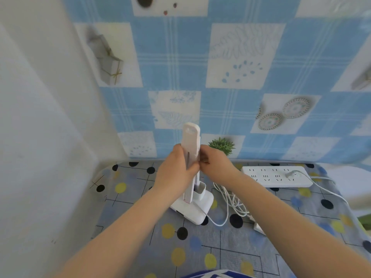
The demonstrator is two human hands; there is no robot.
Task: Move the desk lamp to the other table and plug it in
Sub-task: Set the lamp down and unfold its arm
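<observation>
A white folding desk lamp (pixel 190 137) stands upright on its base (pixel 195 209) on the table with the dotted grey cloth (pixel 140 199). My left hand (pixel 176 169) grips the lamp's stem from the left. From the right, my right hand (pixel 214 161) pinches the same stem at about the same height. The lamp's white cord (pixel 230 199) lies coiled to the right of the base. Its plug (pixel 259 227) rests loose on the cloth, partly behind my right forearm. A white power strip (pixel 275 177) lies at the back right with one plug in it.
A blue and white checked wall (pixel 230 77) rises right behind the table. A white wall (pixel 40 117) closes the left side. The power strip's own cable (pixel 329 192) runs off over the right edge. A small green plant (pixel 221 145) shows behind my right hand.
</observation>
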